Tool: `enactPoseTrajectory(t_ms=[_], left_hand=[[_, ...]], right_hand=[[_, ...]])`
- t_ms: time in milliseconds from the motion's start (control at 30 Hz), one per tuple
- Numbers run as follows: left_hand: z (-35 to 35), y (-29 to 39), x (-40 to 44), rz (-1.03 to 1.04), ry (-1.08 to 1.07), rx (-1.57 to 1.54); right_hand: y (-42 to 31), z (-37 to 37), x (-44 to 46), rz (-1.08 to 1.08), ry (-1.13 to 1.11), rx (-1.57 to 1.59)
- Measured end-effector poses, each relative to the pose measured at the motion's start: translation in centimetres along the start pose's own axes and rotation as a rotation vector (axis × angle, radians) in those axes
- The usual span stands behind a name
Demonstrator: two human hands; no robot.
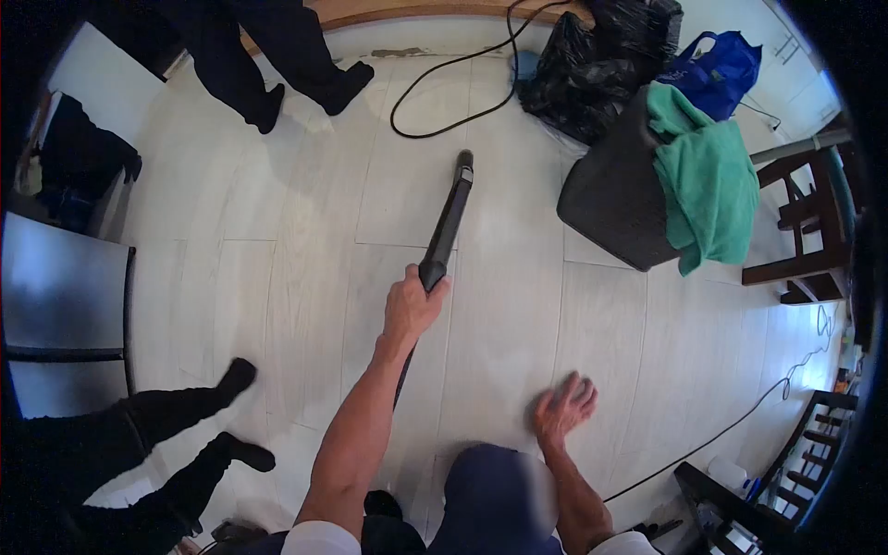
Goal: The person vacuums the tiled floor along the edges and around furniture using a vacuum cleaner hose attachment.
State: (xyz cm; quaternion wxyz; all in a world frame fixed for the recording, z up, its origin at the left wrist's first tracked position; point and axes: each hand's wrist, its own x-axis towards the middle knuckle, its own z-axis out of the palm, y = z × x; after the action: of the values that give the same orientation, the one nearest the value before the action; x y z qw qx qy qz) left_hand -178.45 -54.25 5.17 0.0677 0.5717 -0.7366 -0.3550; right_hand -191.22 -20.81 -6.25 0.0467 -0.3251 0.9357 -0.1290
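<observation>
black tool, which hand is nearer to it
Left. The left hand grips the near end of the black tool; the right hand is apart from it, off to its right.

From my end of the feed, I can read no text, label, brand, number or sign anywhere in the head view. The blue bag (731,79) at the upper right is creased and too small for me to make out any lettering on its side, and the white container (727,473) at the lower right is too blurred for me to pick out a label. On the dark wand (446,227) in the left hand (413,305), I see a lighter patch near the far end, but I cannot resolve any wording there.
</observation>
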Motion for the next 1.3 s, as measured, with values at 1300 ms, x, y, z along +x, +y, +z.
enactPoseTrajectory(t_ms=[1300], left_hand=[[-1.3, 11.5, 31.4, -0.004, -0.095, -0.111]], right_hand=[[-18.9, 4.9, 35.8, -0.367, -0.259, -0.109]])
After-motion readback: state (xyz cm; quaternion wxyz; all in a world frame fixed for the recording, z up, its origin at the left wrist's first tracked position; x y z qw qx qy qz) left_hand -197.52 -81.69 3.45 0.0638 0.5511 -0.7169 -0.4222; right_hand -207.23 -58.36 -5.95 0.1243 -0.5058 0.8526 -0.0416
